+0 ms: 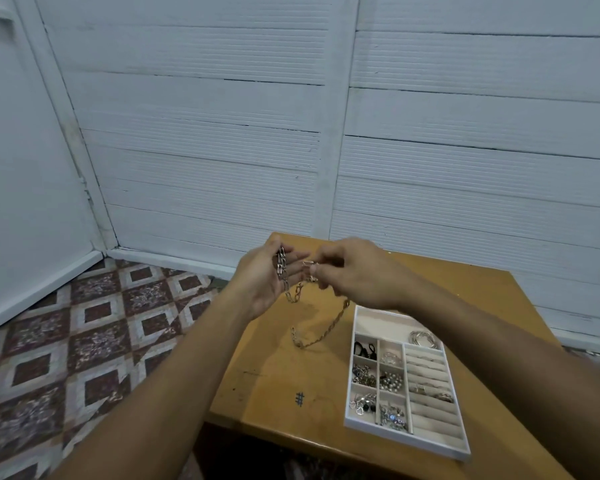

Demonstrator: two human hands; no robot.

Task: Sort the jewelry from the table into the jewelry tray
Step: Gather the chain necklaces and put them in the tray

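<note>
A long chain necklace of large oval links hangs above the wooden table. My left hand is raised palm-up, fingers loosely curled, with one end of the chain lying across its palm. My right hand pinches the chain near its other end between thumb and fingertips. The chain's slack loops down between both hands and hangs over the table. The white jewelry tray sits on the table's right side, below my right forearm, with small compartments holding rings, earrings and beads, and ring rolls on its right.
Silver bangles lie in the tray's wide top compartment. A small dark mark is drawn on the tabletop. A patterned tile floor lies left of the table. White panelled walls stand close behind.
</note>
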